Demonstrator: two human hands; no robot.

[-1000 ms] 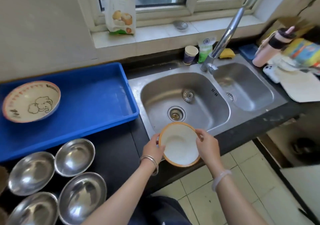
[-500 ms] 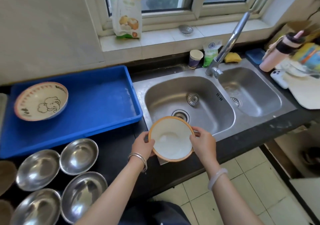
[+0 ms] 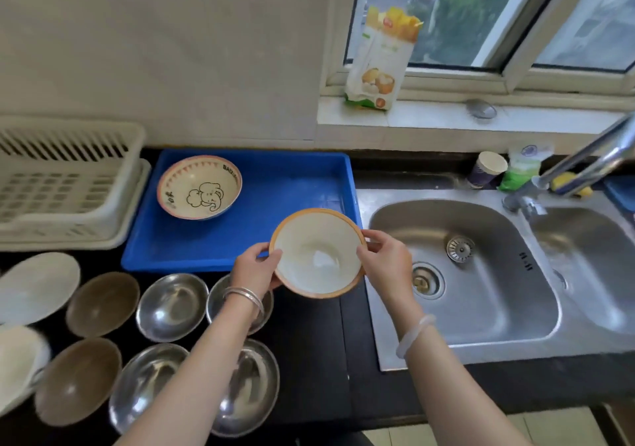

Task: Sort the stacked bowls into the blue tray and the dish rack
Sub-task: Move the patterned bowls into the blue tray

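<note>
A white bowl with an orange rim (image 3: 318, 253) is held above the counter at the blue tray's front right corner. My left hand (image 3: 255, 267) grips its left edge and my right hand (image 3: 386, 265) grips its right edge. The blue tray (image 3: 275, 191) holds one bowl with an elephant drawing (image 3: 199, 187) at its back left. A cream dish rack (image 3: 65, 184) stands left of the tray. Several steel bowls (image 3: 171, 306), two brown bowls (image 3: 102, 303) and white bowls (image 3: 36, 286) lie on the black counter in front.
A double steel sink (image 3: 481, 274) with a tall faucet (image 3: 584, 167) lies to the right. A food bag (image 3: 381, 57) leans on the windowsill. A paper cup (image 3: 488, 169) and green packet (image 3: 522, 167) stand behind the sink.
Both hands have carried the orange-rimmed bowl from over the sink's front edge leftward to the tray's front right corner. My view swung left, so the dish rack and more bowls show.
</note>
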